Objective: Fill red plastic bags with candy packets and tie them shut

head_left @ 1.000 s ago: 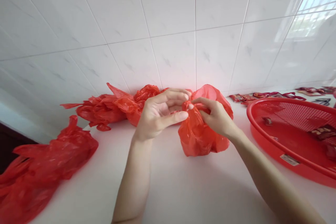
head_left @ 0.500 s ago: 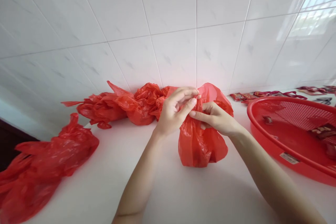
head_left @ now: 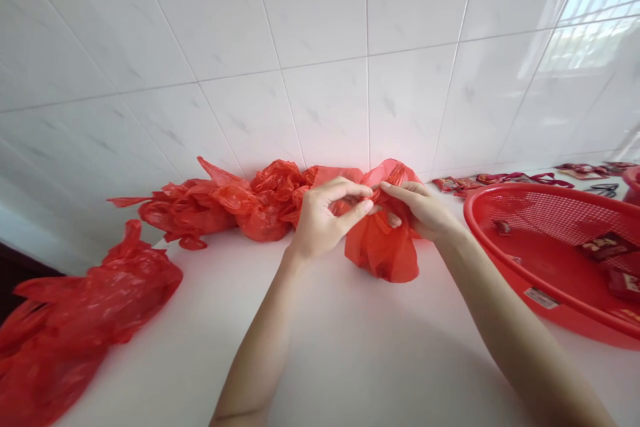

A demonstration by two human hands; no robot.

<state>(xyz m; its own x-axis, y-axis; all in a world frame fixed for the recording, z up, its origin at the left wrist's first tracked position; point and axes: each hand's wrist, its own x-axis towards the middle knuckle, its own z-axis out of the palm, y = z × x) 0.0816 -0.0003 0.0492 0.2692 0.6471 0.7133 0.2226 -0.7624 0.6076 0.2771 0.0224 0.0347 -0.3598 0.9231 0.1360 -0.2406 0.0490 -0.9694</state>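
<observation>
A thin red plastic bag (head_left: 383, 250) is between my two hands, near the middle of the white table. My left hand (head_left: 327, 213) pinches a gathered part of it between thumb and fingers. From the other side, my right hand (head_left: 413, 207) grips the bag close to the left fingertips, thumb on top. Part of the bag spreads up behind the fingers and part hangs below them. What is inside it, if anything, does not show.
Several bunched red plastic bags (head_left: 185, 210) lie along the tiled wall. More red bags (head_left: 100, 307) fill the left edge. On the right stands a red mesh basket (head_left: 537, 280) with small packets inside. Small red packets (head_left: 453, 183) lie behind it.
The gathered part of the bag has been bunched differently, and its lower part now hangs shorter. My right hand has shifted slightly up, its thumb nearer my left fingertips.
</observation>
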